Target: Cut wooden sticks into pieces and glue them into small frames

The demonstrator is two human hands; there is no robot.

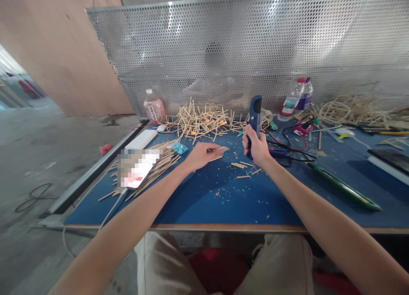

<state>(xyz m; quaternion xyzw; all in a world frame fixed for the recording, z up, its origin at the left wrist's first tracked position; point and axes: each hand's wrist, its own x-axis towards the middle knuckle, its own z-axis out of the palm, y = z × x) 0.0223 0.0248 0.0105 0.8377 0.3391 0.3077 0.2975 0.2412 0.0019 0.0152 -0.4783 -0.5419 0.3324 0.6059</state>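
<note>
My left hand [204,155] is closed with a thin wooden stick [220,149] between its fingers, its tip pointing right. My right hand [256,145] grips a dark blue hand cutter [254,116], held upright with its head above my fist. The two hands are apart over the blue tabletop [204,201]. Short cut stick pieces [243,164] and fine splinters lie between and below them. A heap of short sticks [201,118] lies behind my left hand. To its left, long sticks [169,161] lie under a phone [140,171].
A pink bottle [154,107] stands at the back left. Further bottles [290,100] stand at the back right, before a perforated metal screen [191,44]. Cables [295,152], a green tool [345,187] and another phone [391,158] lie on the right.
</note>
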